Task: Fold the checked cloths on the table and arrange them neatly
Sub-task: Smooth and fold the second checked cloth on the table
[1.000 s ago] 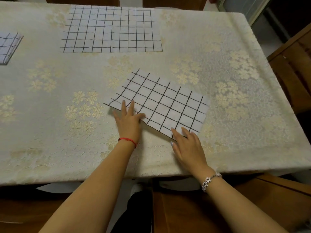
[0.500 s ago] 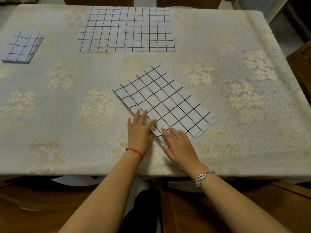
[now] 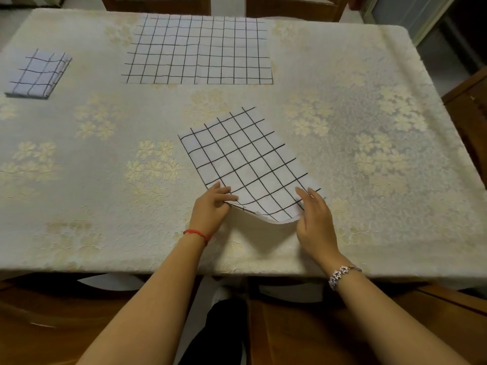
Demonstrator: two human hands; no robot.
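Note:
A half-folded white cloth with a black check lies askew near the table's front middle. Its near edge is lifted off the table. My left hand pinches the near left corner. My right hand holds the near right corner, fingers over the top. A larger checked cloth lies spread flat at the back middle. A small folded checked cloth rests at the back left.
The table wears a cream tablecloth with pale flower patterns. Wooden chairs stand at the far side, at the right and below the near edge.
The middle cloth has turned so its long side runs away from me. Both hands went from lying flat on its near edge to gripping its near corners and lifting them.

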